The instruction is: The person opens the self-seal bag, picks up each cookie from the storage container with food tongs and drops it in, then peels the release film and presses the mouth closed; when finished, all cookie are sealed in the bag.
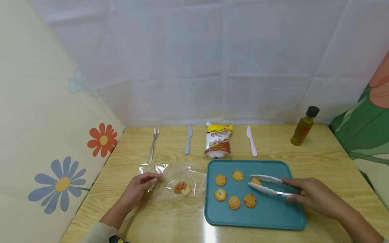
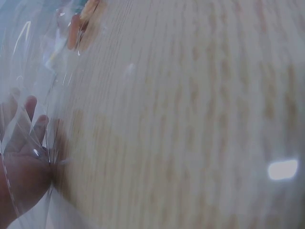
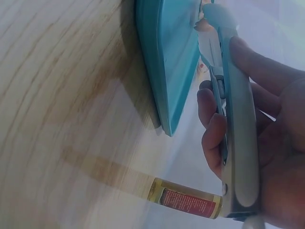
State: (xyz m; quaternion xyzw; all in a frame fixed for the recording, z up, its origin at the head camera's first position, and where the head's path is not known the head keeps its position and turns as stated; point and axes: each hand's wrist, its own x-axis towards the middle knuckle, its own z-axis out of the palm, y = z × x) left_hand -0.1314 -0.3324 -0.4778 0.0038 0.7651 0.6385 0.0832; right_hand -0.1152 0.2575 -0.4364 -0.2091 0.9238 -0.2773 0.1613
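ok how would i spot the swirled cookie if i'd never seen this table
Find the teal tray on the wooden table. Towards its near edge, the swirled cookie lies between a scalloped cookie and a round, dark-specked cookie. Raised ridges spiral round its top, setting it apart from both neighbours.

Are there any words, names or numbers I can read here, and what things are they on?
No word or number reads clearly.
Pouch: reddish lettering on its front, too blurred to read.
Bottle: pale lines of print on its red label, too small and blurred to read.
I make out no other writing.
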